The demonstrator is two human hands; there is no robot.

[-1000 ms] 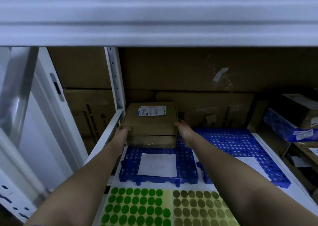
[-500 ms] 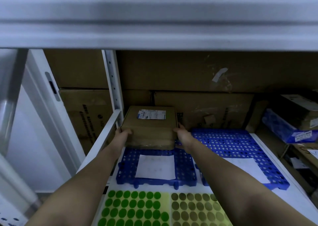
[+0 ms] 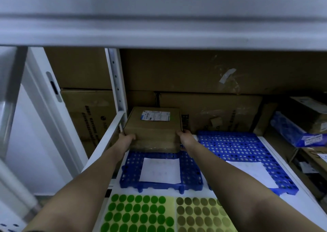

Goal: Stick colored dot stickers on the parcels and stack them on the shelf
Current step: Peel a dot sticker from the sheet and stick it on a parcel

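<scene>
Two parcels sit stacked at the far left corner of the shelf (image 3: 290,177): top parcel (image 3: 153,124), brown cardboard with a white shipping label (image 3: 155,116) on its lid, resting on a lower parcel (image 3: 155,146) that shows only its near face. Both lie on the far part of a blue perforated mat (image 3: 159,178), close beside the white shelf upright (image 3: 115,83) on the left. My left hand (image 3: 127,138) grips the near left corner of the top parcel, fingers curled onto its near face. My right hand (image 3: 184,137) holds the near right corner, fingers wrapped round the right side and mostly hidden behind the box. Both forearms reach in from the near edge. White paper sheet (image 3: 160,169) lies flat on the same mat, just near of the stack. Second blue perforated mat (image 3: 244,148) lies to the right, with another white sheet (image 3: 254,171) partly under my right forearm. Nearest to me, a sheet of green dot stickers (image 3: 139,214) on the left, touching or almost touching a sheet of olive-yellow dot stickers (image 3: 201,215) on the right. Large brown cartons (image 3: 203,72) fill the back wall. Far right, a blue-wrapped package (image 3: 297,132) with a box on top, dim and hard to read. No dot sticker visible on either parcel from this angle.
</scene>
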